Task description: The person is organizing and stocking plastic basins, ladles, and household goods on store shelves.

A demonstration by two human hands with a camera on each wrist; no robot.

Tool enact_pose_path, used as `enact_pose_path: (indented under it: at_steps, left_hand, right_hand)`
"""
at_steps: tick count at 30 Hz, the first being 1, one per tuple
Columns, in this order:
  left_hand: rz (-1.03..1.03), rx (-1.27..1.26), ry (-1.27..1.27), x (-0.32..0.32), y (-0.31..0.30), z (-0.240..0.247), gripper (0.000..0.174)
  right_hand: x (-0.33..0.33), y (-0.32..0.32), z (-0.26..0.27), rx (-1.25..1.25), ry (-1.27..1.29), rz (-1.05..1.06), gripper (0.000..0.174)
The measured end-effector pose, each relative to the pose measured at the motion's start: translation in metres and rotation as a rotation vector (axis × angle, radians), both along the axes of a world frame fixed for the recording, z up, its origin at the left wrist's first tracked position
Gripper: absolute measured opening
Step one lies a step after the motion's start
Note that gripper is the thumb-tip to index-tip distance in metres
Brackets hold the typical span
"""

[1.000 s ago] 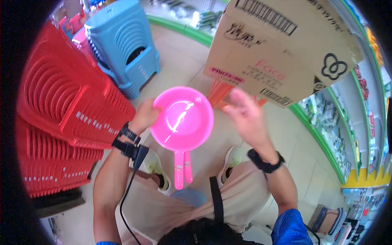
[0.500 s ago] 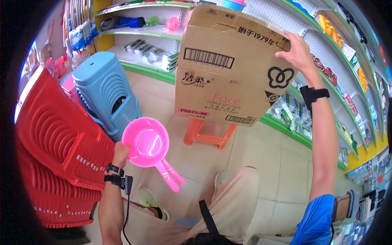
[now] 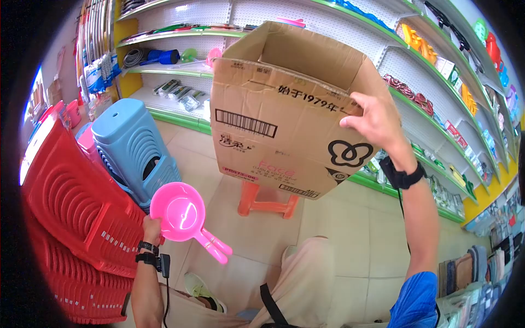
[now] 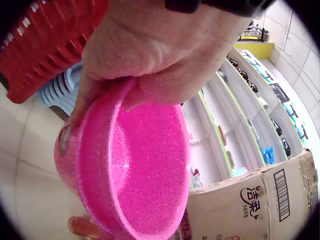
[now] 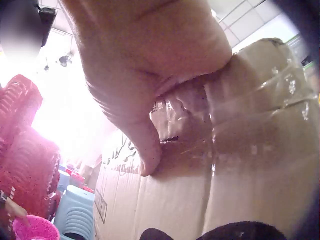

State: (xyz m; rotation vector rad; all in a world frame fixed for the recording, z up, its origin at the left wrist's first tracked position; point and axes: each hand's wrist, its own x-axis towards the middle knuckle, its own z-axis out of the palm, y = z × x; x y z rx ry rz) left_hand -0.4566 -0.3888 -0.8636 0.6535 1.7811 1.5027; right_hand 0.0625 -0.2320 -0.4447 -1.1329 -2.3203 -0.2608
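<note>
Two pink water dippers (image 3: 178, 210), one nested in the other, hang from my left hand (image 3: 152, 228), which pinches their rims at the side. Their handles point down and to the right. In the left wrist view, both rims of the dippers (image 4: 150, 170) show under the palm. My right hand (image 3: 377, 121) grips the upper edge of a large cardboard box (image 3: 273, 147), its thumb on the printed front. The right wrist view shows that thumb pressing the cardboard box (image 5: 240, 165). The box's top is open and it stands tilted on an orange stool (image 3: 268, 203).
Stacked red stools (image 3: 82, 208) stand close on the left, with blue stools (image 3: 131, 142) behind them. Shelves (image 3: 180, 71) of goods run along the back and right side. Folded mats (image 3: 465, 270) are at lower right. A shoe (image 3: 199, 287) shows on the tiled floor.
My right hand has gone from mid-air to the box's upper edge and now grips it. The left hand has moved the dippers leftward. The view has lifted, showing the box's open top.
</note>
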Motion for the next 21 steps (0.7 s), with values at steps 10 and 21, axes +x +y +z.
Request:
enact_pose_path:
  at_steps: [10,21]
  left_hand:
    - [0.054,-0.009,-0.081,0.005,-0.007,0.015,0.020]
    - [0.159,-0.051,-0.032,-0.013,-0.007,-0.006,0.013]
  right_hand:
    - [-0.007,-0.018,-0.003,0.056,-0.046,-0.034,0.029]
    - [-0.003,-0.097,-0.062,0.225,-0.051,-0.021,0.021]
